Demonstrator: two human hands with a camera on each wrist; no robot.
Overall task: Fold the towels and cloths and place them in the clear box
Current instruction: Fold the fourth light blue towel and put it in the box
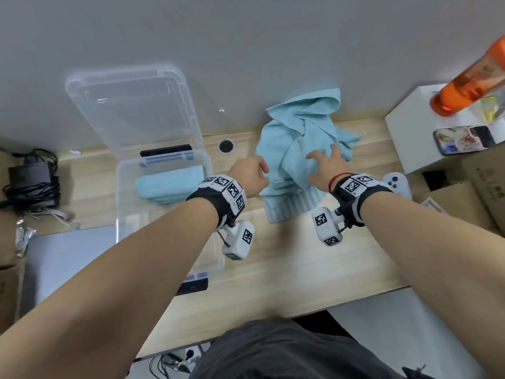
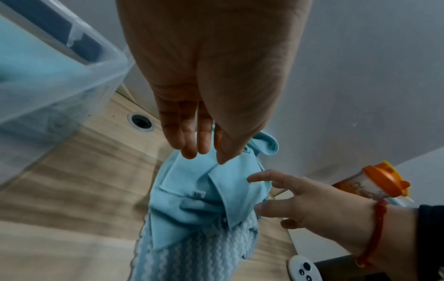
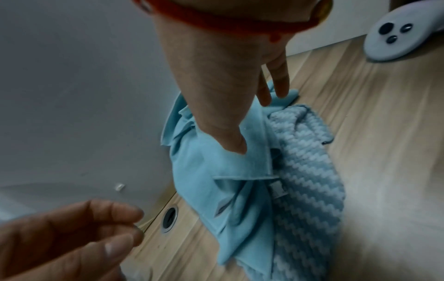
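While one folded towel (image 1: 170, 184) already lies in the clear box (image 1: 164, 160), the head view shows both hands reaching for the crumpled cloth (image 1: 297, 140) beside it. From the left wrist, the left hand (image 2: 206, 106) hovers spread above it, gripping nothing. From the right wrist, the right hand (image 3: 223, 98) rests loosely on it; next, likely pinch an edge and spread.

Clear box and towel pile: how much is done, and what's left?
Done: a folded light-blue towel already lies in the clear plastic box, whose lid stands open. In hand: the right hand rests spread on the crumpled smooth blue cloth; the left hand is at its edge, grip unclear. Left: fold that cloth and the striped blue-white towel beneath it, then box both.
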